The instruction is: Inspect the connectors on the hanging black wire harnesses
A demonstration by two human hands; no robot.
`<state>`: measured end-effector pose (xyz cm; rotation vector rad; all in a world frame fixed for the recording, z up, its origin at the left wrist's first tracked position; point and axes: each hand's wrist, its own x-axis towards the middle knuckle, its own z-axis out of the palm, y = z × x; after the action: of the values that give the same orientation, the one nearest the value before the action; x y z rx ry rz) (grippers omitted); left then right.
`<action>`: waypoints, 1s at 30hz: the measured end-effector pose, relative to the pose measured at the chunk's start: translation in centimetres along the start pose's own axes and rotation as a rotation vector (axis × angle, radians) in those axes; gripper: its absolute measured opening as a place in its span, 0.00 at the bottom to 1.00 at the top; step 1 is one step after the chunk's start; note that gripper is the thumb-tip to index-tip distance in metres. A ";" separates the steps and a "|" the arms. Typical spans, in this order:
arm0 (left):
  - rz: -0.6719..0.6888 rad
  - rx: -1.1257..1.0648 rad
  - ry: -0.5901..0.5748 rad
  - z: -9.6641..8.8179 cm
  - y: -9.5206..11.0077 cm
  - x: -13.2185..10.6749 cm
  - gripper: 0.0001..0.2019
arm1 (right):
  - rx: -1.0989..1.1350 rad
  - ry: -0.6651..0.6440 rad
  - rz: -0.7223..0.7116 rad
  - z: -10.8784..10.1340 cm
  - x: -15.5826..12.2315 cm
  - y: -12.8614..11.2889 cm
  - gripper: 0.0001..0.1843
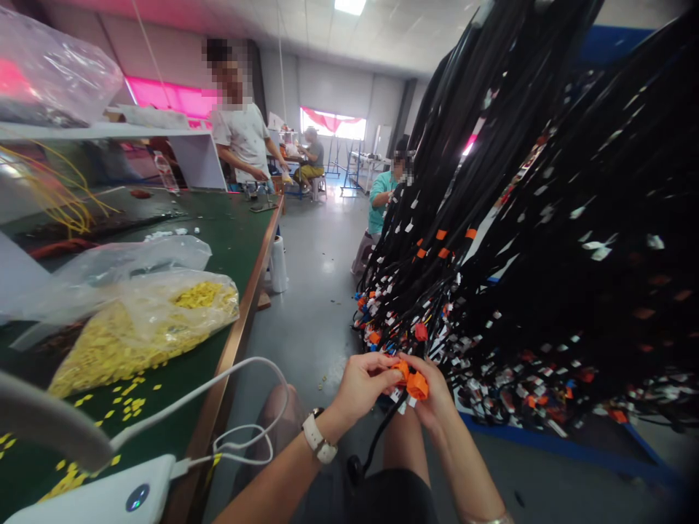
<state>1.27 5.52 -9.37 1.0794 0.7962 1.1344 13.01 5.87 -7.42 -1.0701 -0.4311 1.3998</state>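
My left hand (363, 386), with a white watch on its wrist, and my right hand (434, 397) meet over my lap. Between them they pinch an orange connector (412, 380) on the end of a black cable (385, 429) that drops between my knees. Both hands have their fingers closed on the connector. Just beyond my hands hangs a big mass of black wire harnesses (518, 218) with white tags and orange, red and blue plugs at their lower ends.
A green bench (240, 240) runs along the left, with a clear bag of small yellow parts (142, 327), loose yellow parts, a white power bank (103, 498) and its white cable. Three other people work at the far end. A blue frame (551, 444) lies under the harnesses.
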 end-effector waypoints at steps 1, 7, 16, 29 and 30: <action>-0.021 -0.021 -0.026 -0.1 0.1 0.0 0.15 | -0.007 -0.013 0.012 -0.2 0.0 -0.1 0.09; 0.017 0.027 -0.006 0.0 -0.1 -0.2 0.16 | -0.012 0.001 0.016 -0.4 0.2 0.1 0.10; 0.084 0.104 -0.058 -0.2 -0.5 -0.1 0.13 | 0.028 0.007 0.020 -0.5 0.1 0.2 0.10; 0.180 0.374 0.080 0.4 -2.3 -0.4 0.12 | 0.030 0.073 -0.058 -1.2 1.1 1.1 0.12; 0.176 0.460 0.062 0.4 -2.3 -0.5 0.13 | 0.008 0.085 -0.090 -1.6 1.7 1.4 0.13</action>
<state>2.16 4.80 -11.45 1.5253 1.0589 1.1646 13.83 6.63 -9.93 -1.0861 -0.4064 1.2709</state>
